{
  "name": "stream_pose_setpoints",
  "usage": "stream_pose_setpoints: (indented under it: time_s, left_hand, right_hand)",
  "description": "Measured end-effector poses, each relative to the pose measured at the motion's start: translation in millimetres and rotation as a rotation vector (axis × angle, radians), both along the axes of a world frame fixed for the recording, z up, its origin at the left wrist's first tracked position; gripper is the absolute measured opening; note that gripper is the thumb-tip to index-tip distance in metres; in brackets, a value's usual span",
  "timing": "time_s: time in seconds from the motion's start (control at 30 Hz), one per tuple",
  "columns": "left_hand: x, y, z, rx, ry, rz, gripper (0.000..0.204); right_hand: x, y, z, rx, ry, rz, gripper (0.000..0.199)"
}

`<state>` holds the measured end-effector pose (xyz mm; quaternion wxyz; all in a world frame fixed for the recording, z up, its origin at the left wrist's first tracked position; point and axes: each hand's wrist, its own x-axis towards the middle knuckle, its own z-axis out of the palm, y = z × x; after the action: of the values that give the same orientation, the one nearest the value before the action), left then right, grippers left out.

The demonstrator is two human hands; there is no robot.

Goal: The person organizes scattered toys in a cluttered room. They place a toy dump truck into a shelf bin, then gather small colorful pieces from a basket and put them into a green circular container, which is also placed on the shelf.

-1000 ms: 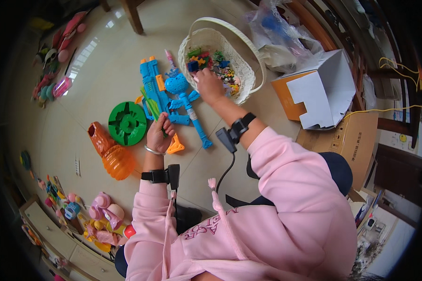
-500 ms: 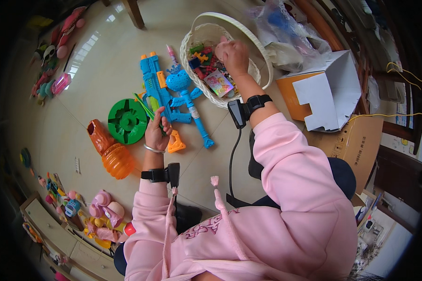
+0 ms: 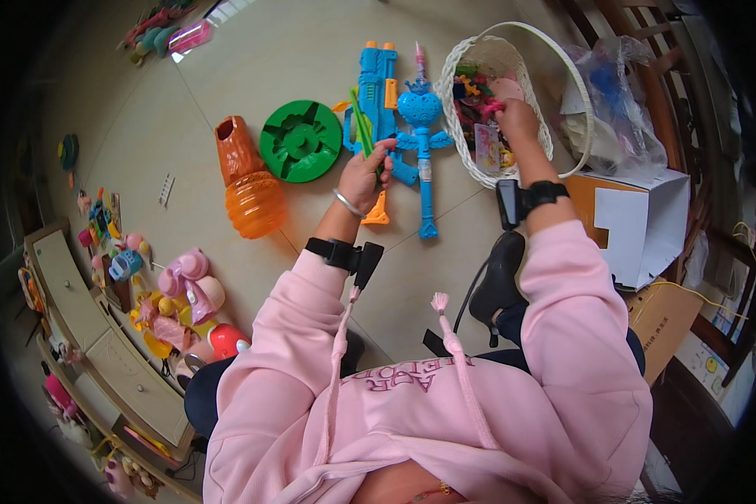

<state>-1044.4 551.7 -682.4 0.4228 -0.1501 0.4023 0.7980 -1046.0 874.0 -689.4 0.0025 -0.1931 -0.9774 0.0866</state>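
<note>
While the person's left hand (image 3: pixel 365 178) pinches long, thin green plastic strips (image 3: pixel 361 126) near the blue-and-orange plastic toy gun (image 3: pixel 380 105), the right hand (image 3: pixel 519 119) touches a small bright-pink piece (image 3: pixel 490 107) inside the white woven oval basket (image 3: pixel 454 130), its grip impossible to tell.

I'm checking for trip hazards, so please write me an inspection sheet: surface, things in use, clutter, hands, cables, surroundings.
Surface: glossy beige tiled floor.
Things in use: long thin green plastic strips; white woven basket of small colourful toys.
Clutter: blue plastic toy gun, blue plastic wand, round green plastic tray, ribbed translucent orange toy.
Hands: left hand closed on the strips; right hand in the basket at a bright pink piece, grip unclear.
Cables: thin black cable by the dark shoe; thin yellow cord at right.
Surroundings: crumpled clear plastic bag and white-and-orange cardboard box at right; cream drawer cabinet at left.
</note>
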Motion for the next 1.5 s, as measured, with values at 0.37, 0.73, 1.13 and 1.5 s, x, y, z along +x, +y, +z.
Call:
stream_pose_setpoints:
  time_s: [0.37,0.73,1.13,1.5]
  left_hand:
    - [0,-4,4,0.062,-0.012,-0.069,0.03]
    - [13,26,53,0.19,-0.062,-0.23,0.034]
    - [-16,41,61,-0.07,0.09,-0.201,0.028]
    - [6,114,50,-0.43,0.277,-0.104,0.026]
  right_hand:
    - [-13,16,62,0.025,-0.391,0.119,0.025]
    - [0,-127,89,-1.154,-0.204,0.037,0.022]
    - [-41,68,325,-0.193,0.068,0.296,0.015]
    - [-7,127,53,-0.927,-1.029,0.356,0.025]
